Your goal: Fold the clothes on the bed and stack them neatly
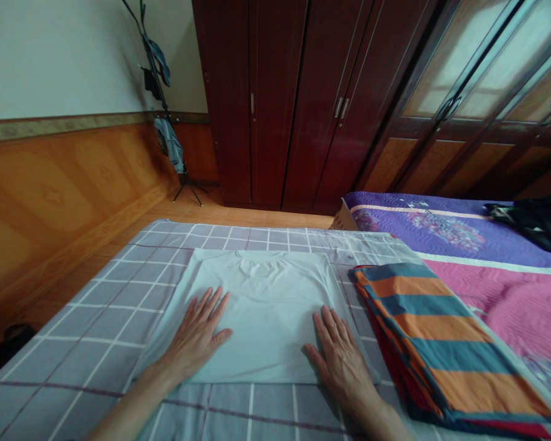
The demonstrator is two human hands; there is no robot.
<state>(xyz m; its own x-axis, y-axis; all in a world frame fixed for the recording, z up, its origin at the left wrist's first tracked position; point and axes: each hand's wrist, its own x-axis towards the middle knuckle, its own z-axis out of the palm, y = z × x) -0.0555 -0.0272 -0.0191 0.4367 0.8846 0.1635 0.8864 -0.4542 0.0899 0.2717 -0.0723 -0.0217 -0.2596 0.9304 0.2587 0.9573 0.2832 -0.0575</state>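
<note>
A white T-shirt (261,312) lies folded into a flat, wide shape, its gathered neckline at the far side. Flat on its left part rests my left hand (201,334), fingers spread and pointing away from me. My right hand (337,352) lies on the shirt's right edge, palm down with the thumb apart. Neither hand grips the fabric. Beneath the shirt is a grey checked cloth (105,324) with white and dark lines. To the right of my right hand sits a stack of folded clothes, an orange and teal striped garment (445,331) on top and red fabric (386,343) below.
On the right, a bed with a purple and pink quilt (500,269) carries a dark bundle (537,220). Dark red wardrobe doors (275,110) stand at the back. A coat stand (158,79) with hanging items is in the far left corner, beside the wood-panelled wall (64,202).
</note>
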